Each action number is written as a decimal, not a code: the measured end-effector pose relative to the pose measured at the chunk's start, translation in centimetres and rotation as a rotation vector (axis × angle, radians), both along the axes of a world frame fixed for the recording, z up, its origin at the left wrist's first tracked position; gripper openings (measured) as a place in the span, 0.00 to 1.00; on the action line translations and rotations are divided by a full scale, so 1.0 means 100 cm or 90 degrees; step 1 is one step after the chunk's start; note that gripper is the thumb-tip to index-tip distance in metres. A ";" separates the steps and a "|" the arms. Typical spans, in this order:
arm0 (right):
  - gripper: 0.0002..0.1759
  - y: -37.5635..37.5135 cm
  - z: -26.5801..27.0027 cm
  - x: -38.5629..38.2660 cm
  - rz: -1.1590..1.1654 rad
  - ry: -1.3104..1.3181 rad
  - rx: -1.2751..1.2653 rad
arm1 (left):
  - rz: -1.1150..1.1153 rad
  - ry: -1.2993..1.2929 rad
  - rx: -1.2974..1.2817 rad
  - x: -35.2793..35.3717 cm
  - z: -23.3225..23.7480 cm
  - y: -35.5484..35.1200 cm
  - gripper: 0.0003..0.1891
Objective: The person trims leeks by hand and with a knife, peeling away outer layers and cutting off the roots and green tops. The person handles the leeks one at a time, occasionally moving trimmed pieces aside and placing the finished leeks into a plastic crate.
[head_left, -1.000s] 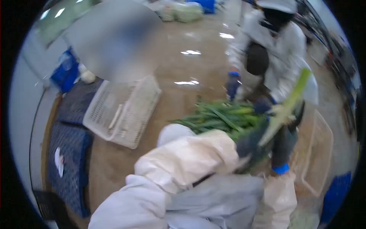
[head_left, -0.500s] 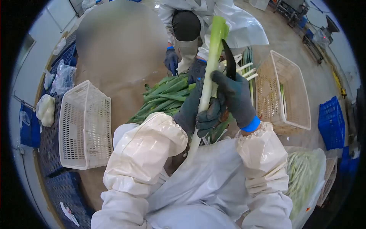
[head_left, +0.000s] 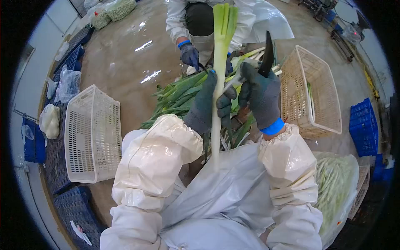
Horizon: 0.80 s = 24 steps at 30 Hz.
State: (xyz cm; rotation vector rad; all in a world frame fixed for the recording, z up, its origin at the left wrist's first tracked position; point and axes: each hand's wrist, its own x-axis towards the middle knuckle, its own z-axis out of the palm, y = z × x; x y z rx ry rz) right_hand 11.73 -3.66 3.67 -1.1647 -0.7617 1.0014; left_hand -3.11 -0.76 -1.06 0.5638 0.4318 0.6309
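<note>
Upright in front of me stands a long leek point(head_left: 219, 54), its cut green top up and its white end down by my apron. My left hand point(head_left: 206, 104), in a dark glove, is wrapped round its middle. Just right of it, my gloved right hand point(head_left: 261, 91) holds a knife point(head_left: 267, 56) with a dark curved blade pointing up. A pale strip of leaf point(head_left: 234, 80) stretches between the leek and my right hand. Behind my hands lies a pile of green leeks point(head_left: 179, 98).
A co-worker's gloved hand point(head_left: 189, 55) is beyond the pile. White crates stand at the left point(head_left: 93, 137) and right point(head_left: 310, 89). A bag of pale stalks point(head_left: 335, 187) is at the lower right, and a blue crate point(head_left: 363, 127) at the far right.
The leek has gone from slanted to nearly upright and moved left. My right hand and the knife have moved slightly right, and a pale strip now shows between that hand and the leek.
</note>
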 end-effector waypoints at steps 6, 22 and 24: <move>0.14 0.008 0.002 0.019 -0.028 -0.044 -0.012 | -0.035 -0.133 0.082 -0.011 0.000 0.000 0.36; 0.07 -0.002 -0.005 -0.018 0.131 -0.094 -0.067 | 0.083 0.008 0.026 0.001 -0.011 -0.001 0.43; 0.07 0.000 -0.008 -0.021 0.111 -0.159 -0.009 | 0.064 -0.010 0.008 -0.002 -0.010 -0.001 0.44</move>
